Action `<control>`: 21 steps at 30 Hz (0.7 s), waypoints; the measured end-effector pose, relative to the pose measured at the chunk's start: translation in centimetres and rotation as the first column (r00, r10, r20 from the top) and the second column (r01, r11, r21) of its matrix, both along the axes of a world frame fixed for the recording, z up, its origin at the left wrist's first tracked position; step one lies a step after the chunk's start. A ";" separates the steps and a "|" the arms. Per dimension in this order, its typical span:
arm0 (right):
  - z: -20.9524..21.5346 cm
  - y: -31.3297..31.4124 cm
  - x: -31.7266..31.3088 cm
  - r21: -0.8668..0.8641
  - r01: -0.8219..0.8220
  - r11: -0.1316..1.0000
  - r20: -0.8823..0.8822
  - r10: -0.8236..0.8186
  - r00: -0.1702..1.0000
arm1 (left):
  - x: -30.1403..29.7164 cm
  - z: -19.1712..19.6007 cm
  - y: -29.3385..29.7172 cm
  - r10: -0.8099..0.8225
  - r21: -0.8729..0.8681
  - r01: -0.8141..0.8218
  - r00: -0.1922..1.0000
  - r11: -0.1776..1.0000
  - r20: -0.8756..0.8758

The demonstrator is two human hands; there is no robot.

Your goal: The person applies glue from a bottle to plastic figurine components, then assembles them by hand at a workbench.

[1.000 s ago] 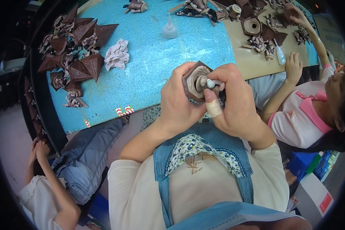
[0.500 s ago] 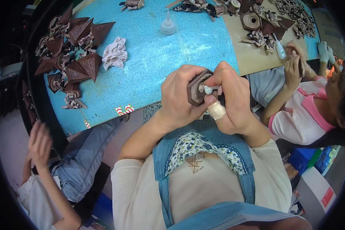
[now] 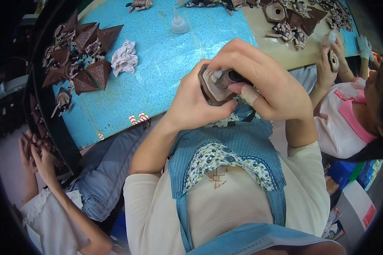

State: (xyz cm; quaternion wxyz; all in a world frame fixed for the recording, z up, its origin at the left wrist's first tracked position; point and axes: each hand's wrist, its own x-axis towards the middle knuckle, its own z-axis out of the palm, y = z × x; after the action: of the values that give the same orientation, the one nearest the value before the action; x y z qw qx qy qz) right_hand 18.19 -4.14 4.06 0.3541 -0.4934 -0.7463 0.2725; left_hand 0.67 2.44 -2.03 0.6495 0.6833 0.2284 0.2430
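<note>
My left hand (image 3: 185, 102) grips a dark brown, many-sided base (image 3: 220, 94) with a paler hollow face, its fingers round the far rim and its thumb along the near edge. Over that face, my right hand (image 3: 270, 83) pinches a small figurine (image 3: 233, 79) with grey and black parts. The figurine's lower end meets or nearly meets the base; fingers hide the exact contact. A tan tape wraps my right thumb. Both hands are held up at the near edge of the blue table (image 3: 166, 76).
Brown pointed roof-like pieces and figurines (image 3: 87, 40) pile at the left, beside a crumpled white cloth (image 3: 124, 57). A clear nozzle bottle (image 3: 179, 24) stands farther back. More brown parts (image 3: 275, 12) lie at the far right. Co-workers' hands (image 3: 40, 155) work on both sides.
My right hand has turned over, bringing the figurine against the base's face. At left, a piece has gone from the pile and a co-worker's hands hold something dark; the right co-worker now holds a white bottle.
</note>
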 end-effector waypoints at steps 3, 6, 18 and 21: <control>-0.2 0.6 0.1 0.052 -0.076 0.996 -0.074 0.080 0.994 | 0.2 -0.3 0.9 -0.248 -0.381 0.326 0.939 0.865 0.239; -0.8 1.4 1.0 0.108 -0.210 0.972 -0.087 0.220 0.972 | -0.3 -0.4 1.7 -0.301 -0.623 0.451 0.892 0.639 0.336; -6.9 6.7 -1.2 -0.014 0.410 0.912 -0.260 -0.399 0.879 | -9.1 1.0 8.8 0.490 -0.692 0.209 0.569 0.691 0.661; -9.1 9.6 -2.5 0.167 0.438 0.884 -0.080 -0.430 0.899 | -8.1 -0.3 10.0 0.389 -0.581 -0.109 0.837 0.807 0.384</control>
State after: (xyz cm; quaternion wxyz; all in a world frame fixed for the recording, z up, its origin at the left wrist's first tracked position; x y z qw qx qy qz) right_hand 15.71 5.44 -5.02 0.4642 -0.6081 -0.6313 0.1275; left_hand -7.41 12.46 -2.31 0.8108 0.3528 0.2073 0.4185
